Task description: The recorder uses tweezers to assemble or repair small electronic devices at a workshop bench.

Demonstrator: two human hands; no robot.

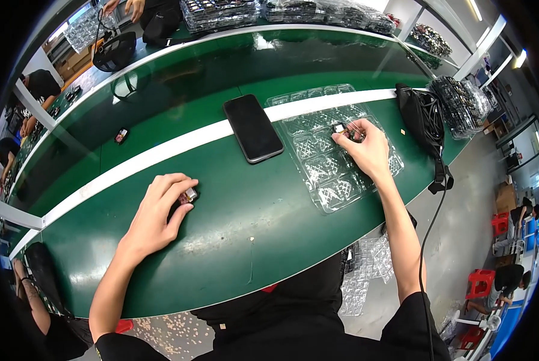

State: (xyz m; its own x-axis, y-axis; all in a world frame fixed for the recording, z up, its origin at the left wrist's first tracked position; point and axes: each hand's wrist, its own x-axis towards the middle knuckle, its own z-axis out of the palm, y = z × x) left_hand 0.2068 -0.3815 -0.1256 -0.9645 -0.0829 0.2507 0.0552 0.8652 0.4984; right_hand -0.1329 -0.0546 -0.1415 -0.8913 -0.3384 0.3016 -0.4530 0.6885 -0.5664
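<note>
My left hand rests low over the green tabletop, its thumb and fingers closed round a small electronic module with a silvery face. On the right, my right hand pinches another small electronic module, dark with a pale square on it, over the clear plastic blister tray. The tray has rows of moulded pockets and lies partly across the white strip. Between my hands, nearer the right one, a black smartphone lies with its dark screen up. My fingers partly hide both modules.
A black pouch with a coiled cable lies at the bench's right end. Beyond the white strip sits one small module. Stacked plastic trays line the far side. Co-workers sit left and far right; a cable hangs beside my right arm.
</note>
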